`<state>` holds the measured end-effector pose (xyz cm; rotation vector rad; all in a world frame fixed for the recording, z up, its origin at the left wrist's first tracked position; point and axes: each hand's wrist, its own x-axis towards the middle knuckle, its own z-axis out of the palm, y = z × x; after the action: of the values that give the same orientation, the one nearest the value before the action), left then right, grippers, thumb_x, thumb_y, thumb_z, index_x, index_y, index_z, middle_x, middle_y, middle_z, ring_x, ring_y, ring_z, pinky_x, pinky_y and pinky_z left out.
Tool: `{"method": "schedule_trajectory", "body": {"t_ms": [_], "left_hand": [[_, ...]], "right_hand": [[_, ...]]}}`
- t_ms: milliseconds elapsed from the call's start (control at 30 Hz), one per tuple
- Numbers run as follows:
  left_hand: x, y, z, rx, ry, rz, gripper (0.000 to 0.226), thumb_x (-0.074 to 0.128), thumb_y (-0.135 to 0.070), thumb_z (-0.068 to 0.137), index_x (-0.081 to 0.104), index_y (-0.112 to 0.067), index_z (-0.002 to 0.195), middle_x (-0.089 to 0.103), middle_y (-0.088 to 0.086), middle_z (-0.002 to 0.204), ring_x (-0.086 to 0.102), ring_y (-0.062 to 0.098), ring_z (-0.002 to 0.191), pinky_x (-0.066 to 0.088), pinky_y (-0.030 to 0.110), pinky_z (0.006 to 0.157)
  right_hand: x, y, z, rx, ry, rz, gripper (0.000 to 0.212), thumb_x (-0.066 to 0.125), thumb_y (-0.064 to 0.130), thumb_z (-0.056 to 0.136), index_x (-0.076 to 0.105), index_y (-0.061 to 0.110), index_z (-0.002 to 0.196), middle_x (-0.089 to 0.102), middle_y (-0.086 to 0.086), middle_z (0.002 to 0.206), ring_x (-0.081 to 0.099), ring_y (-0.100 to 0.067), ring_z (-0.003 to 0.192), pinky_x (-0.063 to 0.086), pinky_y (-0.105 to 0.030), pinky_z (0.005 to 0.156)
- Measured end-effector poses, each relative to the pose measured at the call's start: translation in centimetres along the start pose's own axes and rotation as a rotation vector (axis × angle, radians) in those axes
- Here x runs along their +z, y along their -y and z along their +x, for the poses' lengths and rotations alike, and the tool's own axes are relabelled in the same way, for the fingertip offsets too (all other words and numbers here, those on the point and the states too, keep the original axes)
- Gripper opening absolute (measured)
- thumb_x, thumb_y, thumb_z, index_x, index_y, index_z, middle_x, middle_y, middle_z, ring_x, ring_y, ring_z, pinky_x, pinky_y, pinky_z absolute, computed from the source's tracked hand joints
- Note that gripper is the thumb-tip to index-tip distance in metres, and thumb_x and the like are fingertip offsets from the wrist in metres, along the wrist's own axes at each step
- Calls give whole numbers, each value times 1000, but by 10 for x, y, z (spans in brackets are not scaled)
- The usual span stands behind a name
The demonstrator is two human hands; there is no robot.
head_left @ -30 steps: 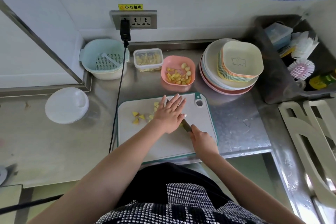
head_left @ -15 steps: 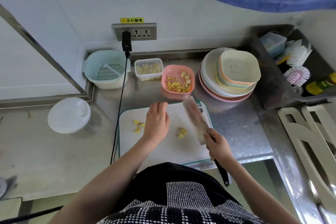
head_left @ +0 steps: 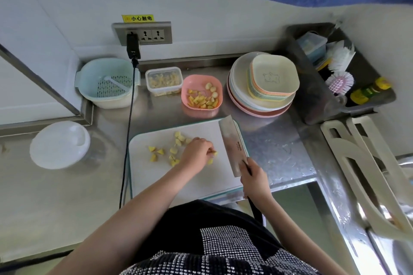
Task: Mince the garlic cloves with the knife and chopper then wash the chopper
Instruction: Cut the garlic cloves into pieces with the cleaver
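i see the right hand (head_left: 253,177) nearest me, wrapped around the handle of a cleaver (head_left: 232,144) whose broad blade lies tilted over the right edge of the white cutting board (head_left: 178,176); a small line of print runs along the blade but i cannot read it. the left hand (head_left: 196,152) sits on the middle of the board, fingers curled, pinching a piece of garlic (head_left: 214,153) at its fingertips. more cut garlic pieces (head_left: 175,148) lie scattered on the board just left of that hand. left of the board, well apart, rests a white round lid (head_left: 60,144). just beyond the board stands a pink bowl (head_left: 201,95) holding more garlic, with a clear plastic box (head_left: 163,80) to its left and a pale blue strainer basket (head_left: 107,81) further left. right of the pink bowl is a stack of plates and square dishes (head_left: 263,82). beyond the board on the wall, a socket strip (head_left: 154,33) carries a black plug, and a yellow label (head_left: 138,18) above it reads "小心触电".
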<state>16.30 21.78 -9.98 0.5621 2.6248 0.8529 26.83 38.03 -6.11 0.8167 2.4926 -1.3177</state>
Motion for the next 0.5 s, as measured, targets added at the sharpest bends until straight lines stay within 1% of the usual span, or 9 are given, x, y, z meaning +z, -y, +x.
{"method": "schedule_trajectory", "body": {"t_ms": [67, 133, 233, 300, 367, 433, 500], "left_hand": [[0, -1, 0, -115, -52, -103, 13, 69, -20, 85, 72, -10, 93, 72, 6, 94, 64, 24, 89, 46, 30, 75], [-2, -3, -1, -202, -69, -182, 13, 66, -19, 87, 73, -9, 93, 73, 5, 94, 66, 21, 86, 48, 28, 72], [-4, -1, 0, -232, -54, -247, 18, 61, -13, 91, 73, -6, 102, 71, 7, 103, 66, 22, 92, 50, 26, 76], [-9, -2, 1, -235, -74, -284, 25, 56, -9, 94, 68, -3, 115, 67, 12, 115, 63, 26, 102, 48, 25, 84], [-14, 0, 2, -223, -147, -279, 32, 49, -6, 96, 61, -4, 126, 63, 15, 122, 60, 28, 110, 44, 28, 95], [-19, 2, 0, -223, -268, -241, 34, 45, 0, 95, 61, -3, 125, 64, 15, 117, 59, 28, 108, 42, 28, 93], [-24, 4, -4, -239, -388, -239, 34, 43, 6, 91, 62, -2, 118, 65, 14, 107, 58, 30, 104, 41, 29, 89]], "right_hand": [[1, 3, -2, -2, 1, -7, 30, 45, 30, 97, 44, 9, 75, 43, -2, 58, 39, -20, 50, 46, -47, 49], [3, 6, -2, -6, 4, -7, 31, 44, 30, 97, 41, 11, 73, 43, -1, 58, 38, -20, 51, 45, -45, 49], [7, 11, 0, -13, 27, -11, 31, 43, 29, 98, 42, 7, 76, 42, -2, 59, 37, -19, 51, 44, -41, 48], [11, 14, 3, -29, 38, -50, 29, 42, 27, 98, 45, 5, 79, 43, -3, 60, 39, -20, 52, 43, -39, 47], [15, 17, 5, -54, 37, -104, 27, 40, 25, 98, 45, 7, 79, 44, -5, 61, 40, -21, 53, 40, -36, 45], [20, 20, 6, -76, 37, -150, 26, 39, 24, 99, 42, 10, 77, 44, -5, 61, 40, -21, 52, 38, -35, 45], [24, 25, 6, -108, 56, -218, 24, 37, 22, 100, 40, 13, 79, 45, -3, 61, 38, -20, 50, 30, -32, 47]]}}
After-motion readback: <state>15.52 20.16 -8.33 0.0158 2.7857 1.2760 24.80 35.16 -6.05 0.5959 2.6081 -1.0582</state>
